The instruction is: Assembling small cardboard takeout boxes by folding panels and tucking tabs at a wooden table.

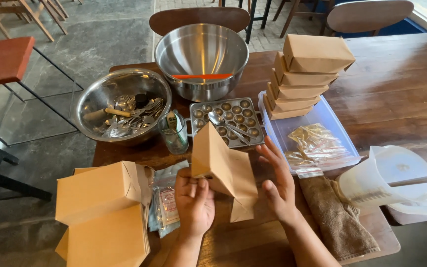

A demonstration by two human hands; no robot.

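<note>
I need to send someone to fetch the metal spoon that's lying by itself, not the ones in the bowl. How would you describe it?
Start at the big empty steel bowl at the table's far edge. Directly in front of it sits a grey tray of small round cups. The spoon lies slantwise across that tray, alone, unlike the cutlery heaped in the left bowl.
</note>
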